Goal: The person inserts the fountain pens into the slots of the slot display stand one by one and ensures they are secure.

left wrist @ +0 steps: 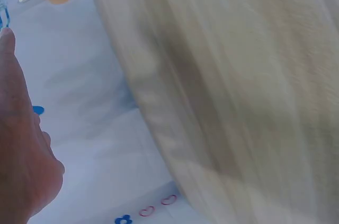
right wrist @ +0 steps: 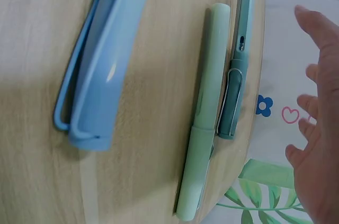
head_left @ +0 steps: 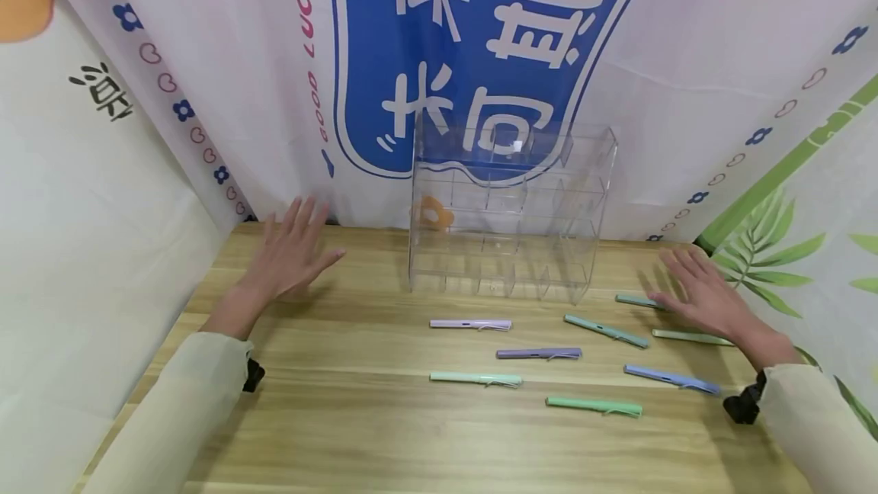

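My left hand (head_left: 288, 254) is held with fingers spread at the table's back left, holding nothing. On the right, my right hand (head_left: 709, 299) has its fingers extended above a dark teal pen (head_left: 634, 299) and a pale green pen (head_left: 693, 337), partly hiding both. A blue pen (head_left: 672, 379) lies nearer me; its clip end looms large in the right wrist view. Further left lie a teal pen (head_left: 605, 331), a lilac pen (head_left: 470, 324), a purple pen (head_left: 538, 354), a mint pen (head_left: 475, 379) and a green pen (head_left: 594, 405). All have clips.
A clear acrylic rack (head_left: 504, 278) with several small compartments stands at the middle back of the wooden table (head_left: 357, 433). Behind it hangs a printed cloth (head_left: 274, 82). More cloth (head_left: 82, 273) borders the left side, and leaf-printed cloth the right.
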The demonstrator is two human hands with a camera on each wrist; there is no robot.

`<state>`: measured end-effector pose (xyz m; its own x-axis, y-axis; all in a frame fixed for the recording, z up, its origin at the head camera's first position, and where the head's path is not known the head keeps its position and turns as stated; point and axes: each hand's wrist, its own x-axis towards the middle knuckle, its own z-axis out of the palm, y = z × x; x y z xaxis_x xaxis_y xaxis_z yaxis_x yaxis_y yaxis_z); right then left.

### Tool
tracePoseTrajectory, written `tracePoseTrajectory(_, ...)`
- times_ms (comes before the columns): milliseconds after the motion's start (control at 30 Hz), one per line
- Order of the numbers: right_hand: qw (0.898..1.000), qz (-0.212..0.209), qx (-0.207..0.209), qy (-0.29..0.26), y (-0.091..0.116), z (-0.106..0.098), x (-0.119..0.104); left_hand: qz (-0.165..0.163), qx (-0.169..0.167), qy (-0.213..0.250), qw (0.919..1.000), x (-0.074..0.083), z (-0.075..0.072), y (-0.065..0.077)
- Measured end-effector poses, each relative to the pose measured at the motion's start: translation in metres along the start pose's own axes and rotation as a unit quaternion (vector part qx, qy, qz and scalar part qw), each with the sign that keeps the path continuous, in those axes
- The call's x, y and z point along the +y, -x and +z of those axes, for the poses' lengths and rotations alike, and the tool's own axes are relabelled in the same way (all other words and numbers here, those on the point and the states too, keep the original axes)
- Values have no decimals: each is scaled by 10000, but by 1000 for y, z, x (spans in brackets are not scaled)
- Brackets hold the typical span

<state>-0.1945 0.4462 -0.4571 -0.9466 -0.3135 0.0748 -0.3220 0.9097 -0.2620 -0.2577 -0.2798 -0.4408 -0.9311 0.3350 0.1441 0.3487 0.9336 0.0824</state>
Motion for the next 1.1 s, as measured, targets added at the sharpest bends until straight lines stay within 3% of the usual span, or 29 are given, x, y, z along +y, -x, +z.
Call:
tracePoseTrajectory(333,9978,-515,244,-342,4,5,10,510,269,-104,9983,27,-20,-18)
tracePoseTrajectory(600,9962,-585,273,-589,8,7,17,834,402,-50,9957,49,-29,-32)
tracePoseTrajectory(800,9960,-486,308,-688,11,9,21,1023,422,-96,9938,64,-35,-41)
tracePoseTrajectory(1100,9938,60,235,-1081,17,12,28,1349,602,-205,9888,82,-37,-54)
